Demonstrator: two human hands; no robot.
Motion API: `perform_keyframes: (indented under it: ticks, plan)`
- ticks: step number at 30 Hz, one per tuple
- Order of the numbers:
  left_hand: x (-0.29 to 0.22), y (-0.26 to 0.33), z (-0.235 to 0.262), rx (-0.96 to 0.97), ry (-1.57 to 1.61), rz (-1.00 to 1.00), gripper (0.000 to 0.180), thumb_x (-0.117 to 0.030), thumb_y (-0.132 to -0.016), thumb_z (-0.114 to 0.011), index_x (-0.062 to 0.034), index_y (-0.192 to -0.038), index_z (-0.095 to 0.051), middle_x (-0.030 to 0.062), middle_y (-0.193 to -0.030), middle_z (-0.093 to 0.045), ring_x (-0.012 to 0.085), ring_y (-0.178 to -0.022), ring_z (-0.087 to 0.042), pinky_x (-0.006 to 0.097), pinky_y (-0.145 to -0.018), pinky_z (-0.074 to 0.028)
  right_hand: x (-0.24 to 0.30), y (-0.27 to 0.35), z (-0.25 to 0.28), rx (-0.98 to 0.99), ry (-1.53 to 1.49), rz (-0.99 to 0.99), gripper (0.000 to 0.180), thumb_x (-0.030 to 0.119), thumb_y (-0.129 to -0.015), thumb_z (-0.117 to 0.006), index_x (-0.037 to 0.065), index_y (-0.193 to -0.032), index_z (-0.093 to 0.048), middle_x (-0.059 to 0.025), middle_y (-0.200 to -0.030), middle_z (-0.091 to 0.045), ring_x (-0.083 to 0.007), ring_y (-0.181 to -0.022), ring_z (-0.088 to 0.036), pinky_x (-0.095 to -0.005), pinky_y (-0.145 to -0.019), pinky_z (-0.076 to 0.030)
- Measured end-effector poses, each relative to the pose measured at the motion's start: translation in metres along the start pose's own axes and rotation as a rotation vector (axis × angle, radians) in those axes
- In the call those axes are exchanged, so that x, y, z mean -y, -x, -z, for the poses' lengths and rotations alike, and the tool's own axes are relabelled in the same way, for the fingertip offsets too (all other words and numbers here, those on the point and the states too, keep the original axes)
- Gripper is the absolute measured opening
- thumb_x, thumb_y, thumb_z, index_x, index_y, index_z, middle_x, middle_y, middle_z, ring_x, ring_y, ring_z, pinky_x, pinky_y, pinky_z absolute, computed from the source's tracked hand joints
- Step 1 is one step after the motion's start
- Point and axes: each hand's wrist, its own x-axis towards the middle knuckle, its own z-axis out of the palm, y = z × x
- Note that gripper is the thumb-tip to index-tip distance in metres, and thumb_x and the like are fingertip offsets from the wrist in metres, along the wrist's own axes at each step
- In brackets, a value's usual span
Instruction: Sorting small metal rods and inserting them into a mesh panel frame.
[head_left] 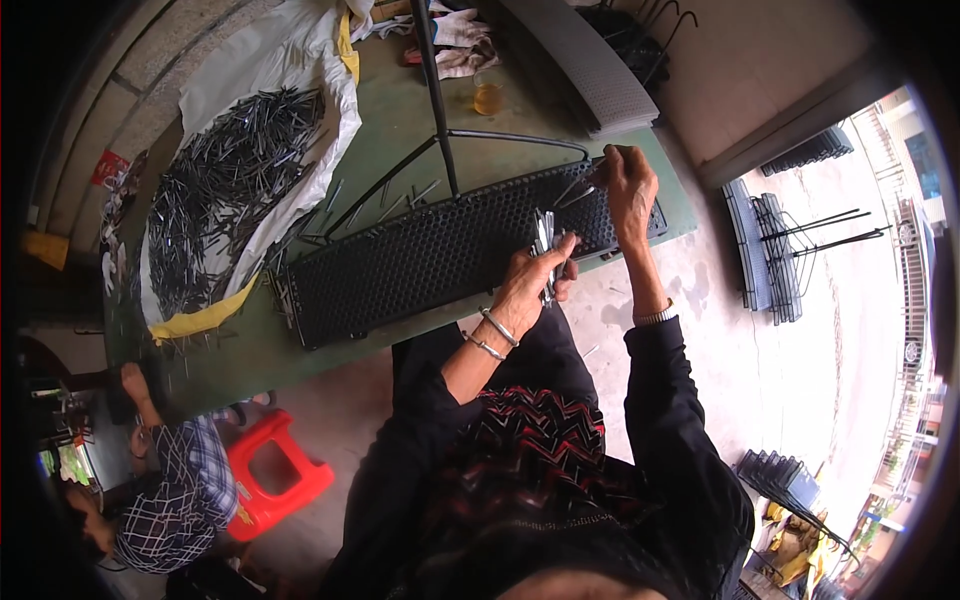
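Across my front lies a long black perforated metal panel (420, 255) with a raised rim, on a green table (390, 155). A black rod frame (440, 115) is joined to its far side. My left hand (528, 280), with two bangles on the wrist, is closed round a bundle of thin silvery metal strips (543, 235) above the panel's near edge. My right hand (632, 195) is over the panel's far right corner, by the rod's end. Its fingers are curled together; what they pinch, if anything, is hidden. Beside it, a few loose strips (572, 192) lie on the mesh.
A white sack (345, 110) with yellow edging lies spread at left, heaped with dark metal strips (255, 140). Farther back are a glass of amber liquid (487, 98), gloves (465, 58) and grey perforated sheets (590, 75). Lower left, a person (175, 490) sits near a red stool (300, 490).
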Motion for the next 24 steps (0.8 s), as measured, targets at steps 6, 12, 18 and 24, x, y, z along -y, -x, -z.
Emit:
perform_keyframes:
  ticks: [6, 12, 18, 24]
  plan:
    - [-0.006, -0.002, 0.000, -0.064, 0.094, -0.071, 0.027, -0.030, -0.080, -0.074, -0.0075, -0.086, -0.061, -0.0001, -0.063, -0.053, 0.0086, -0.048, -0.045, 0.023, -0.044, -0.034, -0.002, 0.000, -0.001, -0.019, -0.274, -0.113, 0.025, 0.019, -0.092, -0.057, -0.006, -0.089, -0.060, -0.0115, -0.067, -0.065, -0.0162, -0.057, -0.062, -0.0285, -0.056, -0.048]
    - [-0.010, -0.001, -0.009, -0.099, 0.111, -0.182, 0.022, -0.022, -0.080, -0.074, -0.0070, -0.088, -0.060, -0.0007, -0.063, -0.052, 0.0085, -0.048, -0.045, 0.023, -0.043, -0.035, -0.012, -0.004, 0.001, 0.035, -0.192, -0.107, 0.028, 0.020, -0.093, -0.056, -0.008, -0.093, -0.059, -0.0128, -0.072, -0.066, -0.0179, -0.063, -0.066, -0.0273, -0.061, -0.053]
    - [-0.030, -0.026, -0.014, -0.255, -0.126, -0.293, 0.019, -0.018, -0.080, -0.070, -0.0046, -0.072, -0.059, 0.0007, -0.057, -0.053, 0.0096, -0.043, -0.047, 0.025, -0.039, -0.036, -0.001, -0.001, 0.009, 0.088, -0.406, -0.256, 0.030, 0.022, -0.093, -0.056, -0.009, -0.094, -0.058, -0.0143, -0.074, -0.066, -0.0192, -0.066, -0.067, -0.0281, -0.063, -0.053]
    - [-0.034, -0.039, -0.017, -0.270, -0.236, -0.308, 0.018, -0.016, -0.081, -0.069, -0.0046, -0.090, -0.059, 0.0017, -0.061, -0.053, 0.0098, -0.047, -0.048, 0.024, -0.040, -0.038, -0.009, -0.001, 0.006, 0.026, -0.344, -0.134, 0.025, 0.017, -0.093, -0.057, -0.008, -0.093, -0.058, -0.0138, -0.076, -0.066, -0.0187, -0.067, -0.067, -0.0270, -0.062, -0.053]
